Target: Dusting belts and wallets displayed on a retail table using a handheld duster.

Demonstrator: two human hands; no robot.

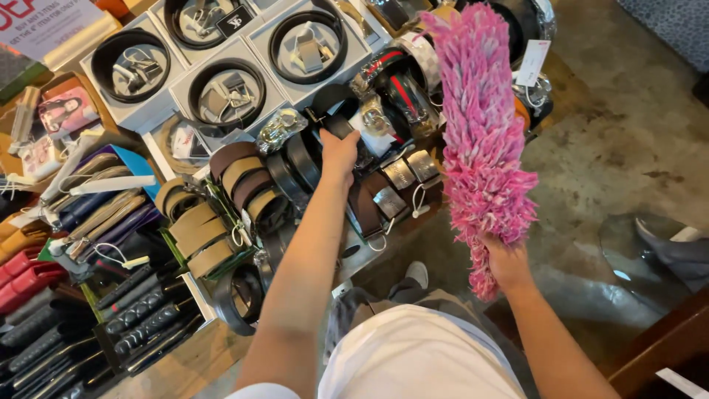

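Observation:
My left hand (pixel 338 151) reaches over a display of rolled belts and grips a black rolled belt (pixel 336 124) near the middle of the display. Brown and black rolled belts (pixel 244 181) lie just left of it. My right hand (pixel 508 262) holds the handle of a fluffy pink duster (pixel 480 125), which stands upright over the right edge of the display. Belts with silver buckles (pixel 402 176) sit between my two hands.
White boxes holding coiled black belts (pixel 221 92) fill the back of the display. Wallets and purses (pixel 96 222) are stacked at the left. A stone floor (pixel 620 133) lies at the right, with a wooden edge (pixel 665 340) at the lower right.

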